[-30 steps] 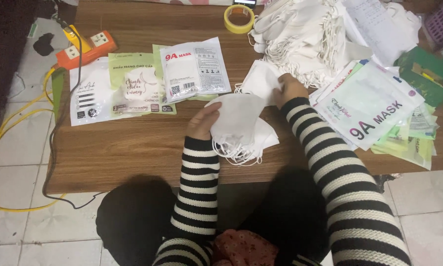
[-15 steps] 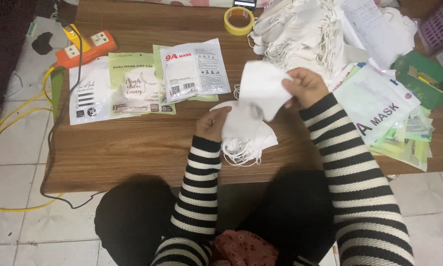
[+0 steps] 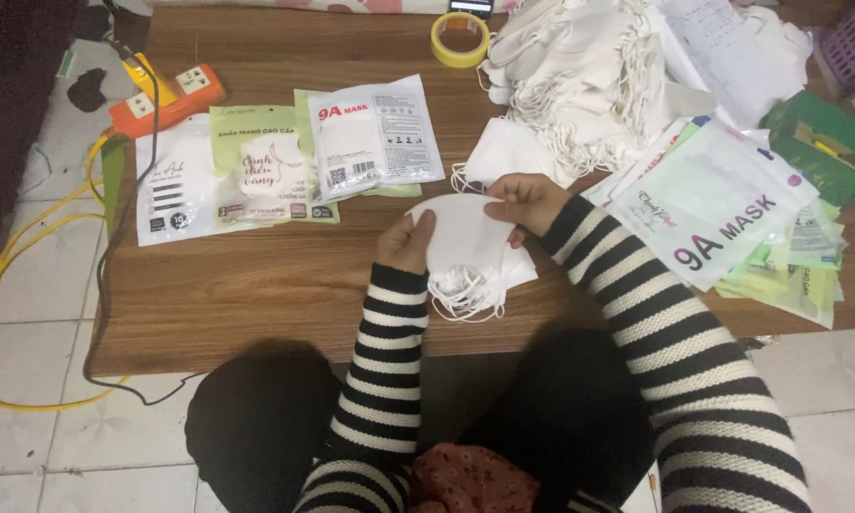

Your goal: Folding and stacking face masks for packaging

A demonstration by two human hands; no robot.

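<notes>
The wooden counter (image 3: 256, 294) carries a mask heap (image 3: 579, 85) beyond the hands. Near its front edge, the small stack of white masks (image 3: 470, 252) lies between both hands, long axis crosswise: left hand (image 3: 407, 242) grasping its left end, right hand (image 3: 527, 201) pinching the top edge, equally near.

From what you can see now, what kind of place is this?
Probably a home set up for packing face masks: a low wooden table on a tiled floor, a heap of white masks, stacked printed pouches, and both hands on a small mask stack.
</notes>
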